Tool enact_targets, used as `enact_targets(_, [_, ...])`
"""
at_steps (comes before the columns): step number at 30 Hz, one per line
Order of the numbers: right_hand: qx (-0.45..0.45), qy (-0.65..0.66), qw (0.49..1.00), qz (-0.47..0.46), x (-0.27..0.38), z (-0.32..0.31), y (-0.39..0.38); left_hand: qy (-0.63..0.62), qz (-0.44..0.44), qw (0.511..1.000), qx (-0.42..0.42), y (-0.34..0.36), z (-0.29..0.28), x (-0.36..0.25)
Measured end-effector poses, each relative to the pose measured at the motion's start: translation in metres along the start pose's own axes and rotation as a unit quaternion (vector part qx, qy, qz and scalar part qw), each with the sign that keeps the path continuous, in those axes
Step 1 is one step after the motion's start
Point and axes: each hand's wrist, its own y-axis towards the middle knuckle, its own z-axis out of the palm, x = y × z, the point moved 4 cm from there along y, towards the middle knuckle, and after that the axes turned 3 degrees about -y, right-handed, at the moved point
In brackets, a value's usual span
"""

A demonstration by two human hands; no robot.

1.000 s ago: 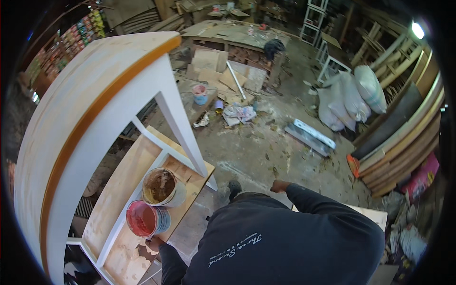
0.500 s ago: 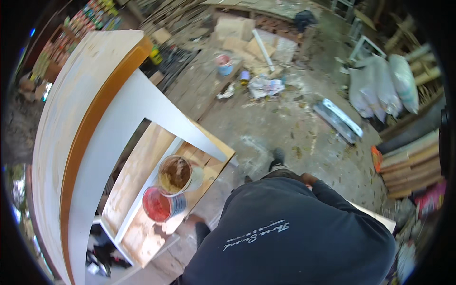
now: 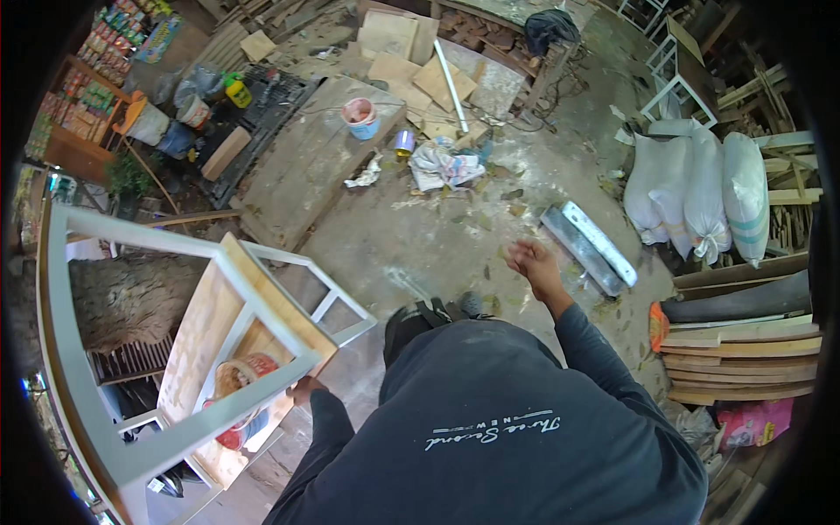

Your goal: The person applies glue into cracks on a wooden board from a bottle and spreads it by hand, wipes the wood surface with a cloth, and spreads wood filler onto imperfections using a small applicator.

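Left hand (image 3: 304,390) gripping the near edge of the white-framed wooden shelf unit (image 3: 219,346), steadying it so two paint cans (image 3: 241,385) stay put. Right hand (image 3: 531,263) loosely curled, holding nothing, out over the concrete floor (image 3: 420,236) for balance.

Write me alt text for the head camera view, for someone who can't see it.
Seen from above, a person in a dark long-sleeved top grips the corner of a white-framed wooden shelf unit with the left hand, while the right hand is raised, empty, over a dusty workshop floor. Two paint tubs sit on the shelf; white sacks and stacked planks lie to the right.
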Motion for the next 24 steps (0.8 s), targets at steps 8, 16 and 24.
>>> enact_targets(8, [0.168,0.231,0.955,-0.078,0.205,0.015,0.129,0.242,-0.012,0.806,0.541,-0.226,0.047,-0.028])
enact_targets(16, [0.162,-0.508,0.845,-0.047,0.107,-0.103,0.299,0.124,-0.074,0.657,0.74,-0.404,0.294,-0.221])
enact_targets(24, [0.026,-0.711,0.698,-0.086,0.288,-0.319,0.624,-0.109,0.241,0.754,0.601,-0.555,0.401,-0.635])
